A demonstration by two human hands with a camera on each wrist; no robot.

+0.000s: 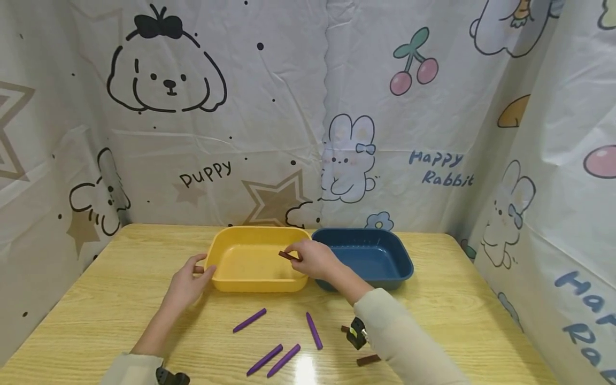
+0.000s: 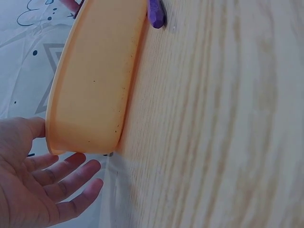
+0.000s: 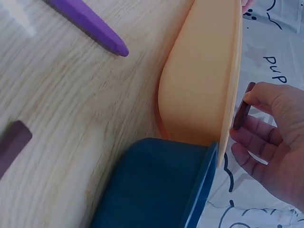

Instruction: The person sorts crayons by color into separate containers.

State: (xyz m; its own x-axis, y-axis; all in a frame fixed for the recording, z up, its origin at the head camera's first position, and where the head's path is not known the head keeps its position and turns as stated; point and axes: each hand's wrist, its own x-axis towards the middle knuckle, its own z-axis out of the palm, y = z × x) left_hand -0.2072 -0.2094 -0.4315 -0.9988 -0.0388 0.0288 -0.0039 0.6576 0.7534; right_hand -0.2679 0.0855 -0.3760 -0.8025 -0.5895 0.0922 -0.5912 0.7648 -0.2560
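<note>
My right hand (image 1: 315, 258) pinches a short brown crayon (image 1: 289, 256) between thumb and fingers, over the right end of the yellow tray (image 1: 260, 286). In the right wrist view the brown crayon (image 3: 243, 107) hangs beside the tray's rim. At the tray's left end, my left hand (image 1: 186, 280) touches the rim with its thumb. The left wrist view shows the fingers of this hand (image 2: 38, 180) extended and spread along the end wall. Several purple crayons (image 1: 283, 360) lie on the table in front of the tray.
A dark blue tray (image 1: 368, 259) stands against the yellow one on its right. Another brown crayon (image 1: 368, 360) and a further brown piece (image 1: 345, 329) lie near my right sleeve, partly hidden. Behind the wooden table (image 1: 144, 251) hangs a printed curtain (image 1: 269, 117).
</note>
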